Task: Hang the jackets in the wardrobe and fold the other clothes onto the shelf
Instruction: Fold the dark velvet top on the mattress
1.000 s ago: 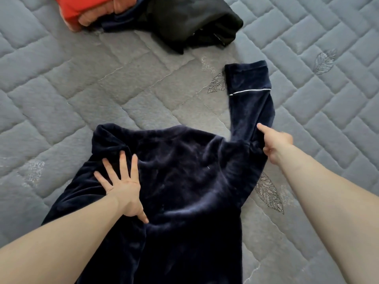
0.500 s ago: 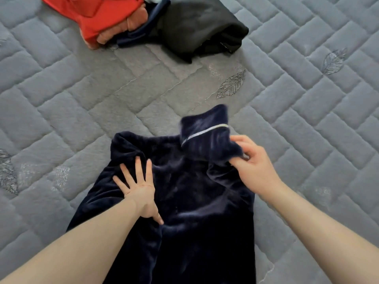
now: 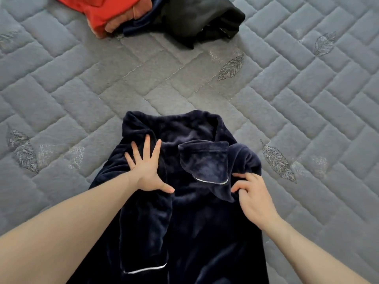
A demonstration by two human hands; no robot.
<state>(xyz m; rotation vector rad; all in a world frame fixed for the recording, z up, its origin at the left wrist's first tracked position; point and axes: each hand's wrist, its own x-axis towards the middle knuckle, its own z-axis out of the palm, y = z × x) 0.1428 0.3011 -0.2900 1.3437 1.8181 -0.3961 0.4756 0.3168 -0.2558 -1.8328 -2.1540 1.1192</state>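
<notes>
Quilted grey mattress with leaf embroidery.

Garment on quilt; clothes pile behind (possibly three pieces), well apart.

Navy fleece top, sleeves folded inward

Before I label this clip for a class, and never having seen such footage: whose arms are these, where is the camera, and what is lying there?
The camera sits on a person's head, looking down at their own bare arms. The left hand presses flat with spread fingers on a navy top laid on a grey quilt. The right hand pinches the top's fabric beside the right sleeve, which is folded in across the body. At the far edge lies a pile: red clothes and black clothes.
</notes>
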